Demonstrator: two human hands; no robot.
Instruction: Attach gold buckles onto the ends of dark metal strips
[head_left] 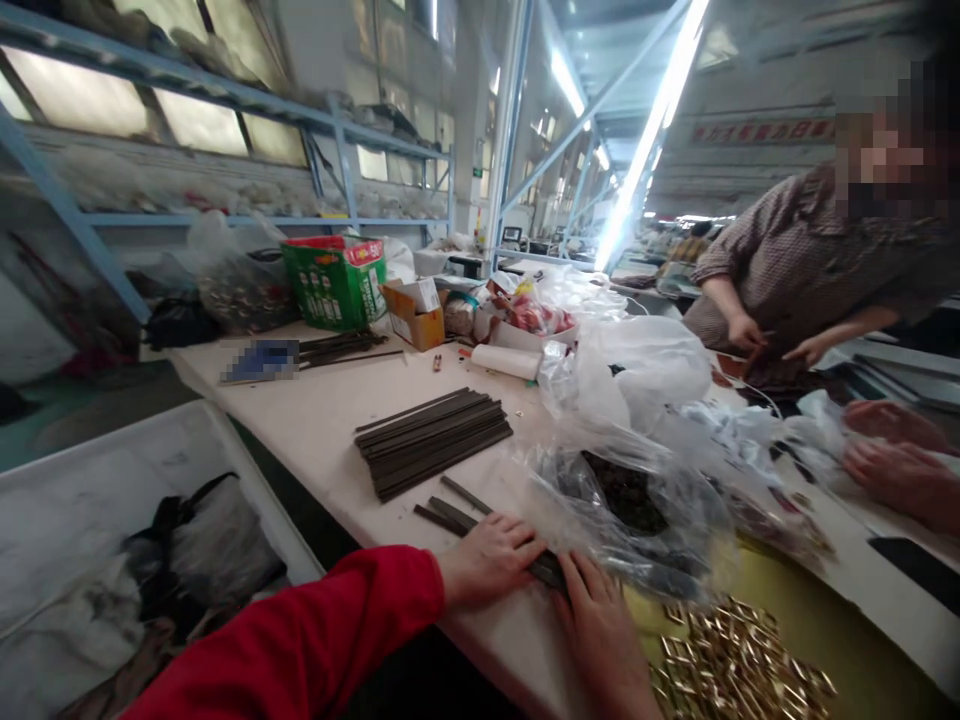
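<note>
My left hand (491, 560), in a red sleeve, lies over a few dark strips (450, 515) near the front edge of the table, its fingers curled onto them. Just to its right, my right hand (600, 615) has its fingers closed against the same strips' far end (547, 570). The strips are flat, narrow and dark grey-brown; my hands cover part of them. One loose strip (465, 494) lies just beyond. Farther back sits a neat stack of similar strips (435, 440).
Gold-coloured metal buckles (739, 665) are heaped at the right, near a clear plastic bag (637, 500) with dark pieces inside. A white bin (247, 450) stands left of the table. A green bag (334, 285) and small carton (414, 312) stand behind. A co-worker (810, 250) works opposite.
</note>
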